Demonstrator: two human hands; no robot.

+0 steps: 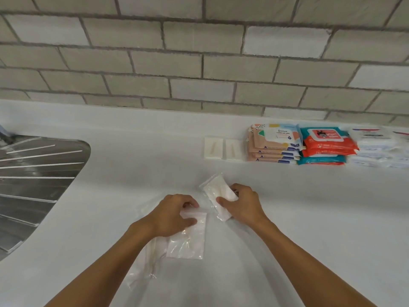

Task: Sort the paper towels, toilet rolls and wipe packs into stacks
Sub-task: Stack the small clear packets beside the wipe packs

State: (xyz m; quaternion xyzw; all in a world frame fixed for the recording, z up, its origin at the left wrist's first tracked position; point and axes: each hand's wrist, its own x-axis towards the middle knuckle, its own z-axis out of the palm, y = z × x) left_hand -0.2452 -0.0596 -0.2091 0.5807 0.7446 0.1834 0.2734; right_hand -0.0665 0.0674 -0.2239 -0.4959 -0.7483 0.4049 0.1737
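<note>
Your left hand [174,214] has thumb and fingers pinched on the top edge of a clear zip bag [188,242] lying flat on the white countertop [110,151]. Your right hand [242,204] is curled round a smaller clear packet of white tissue [215,188], just beside it. The wipe packs are already stacked at the back right by the wall: a peach stack [273,145], a red-and-teal stack [325,145] touching it, then a white stack [376,147]. The sink drainboard [33,178] is off to the left.
</note>
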